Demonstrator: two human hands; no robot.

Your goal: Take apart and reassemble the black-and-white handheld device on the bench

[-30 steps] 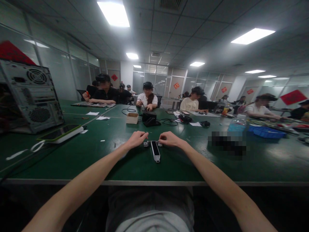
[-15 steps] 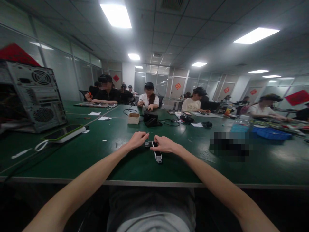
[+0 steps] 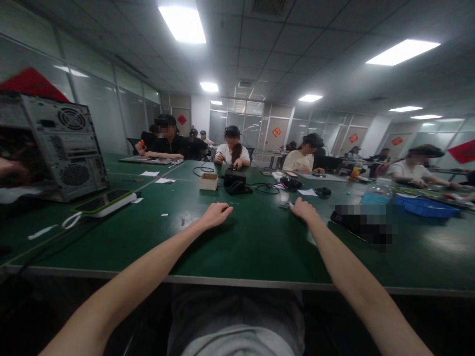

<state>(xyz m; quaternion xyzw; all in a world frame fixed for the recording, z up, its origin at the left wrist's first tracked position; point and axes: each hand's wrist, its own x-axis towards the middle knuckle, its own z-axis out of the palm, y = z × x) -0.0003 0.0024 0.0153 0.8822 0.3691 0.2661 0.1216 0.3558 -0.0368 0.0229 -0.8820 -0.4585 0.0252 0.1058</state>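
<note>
My left hand (image 3: 216,215) rests low over the green table (image 3: 237,257), its thumb and fingers slightly apart, with nothing visible in them. Further right, my right hand (image 3: 305,209) is closed at the fingertips, reaching out over the table. A small grey-and-white piece (image 3: 287,204) shows at the left of those fingertips; its kind is too blurred to tell, and the fingers cover part of it. Ahead, between the hands, stand a small pale open box (image 3: 208,181) and a black case (image 3: 236,181).
An opened computer case (image 3: 72,148) stands at the left, with a phone on a white block (image 3: 107,201) before it. Black cables (image 3: 267,188) lie ahead. To the right are a pixelated dark object (image 3: 361,225), a bottle (image 3: 377,194) and a blue tray (image 3: 426,205). Co-workers sit across.
My right hand has moved right and away from my left hand. The white-and-black device and the small metal piece no longer show between my hands. A person's hand has appeared at the far left.
</note>
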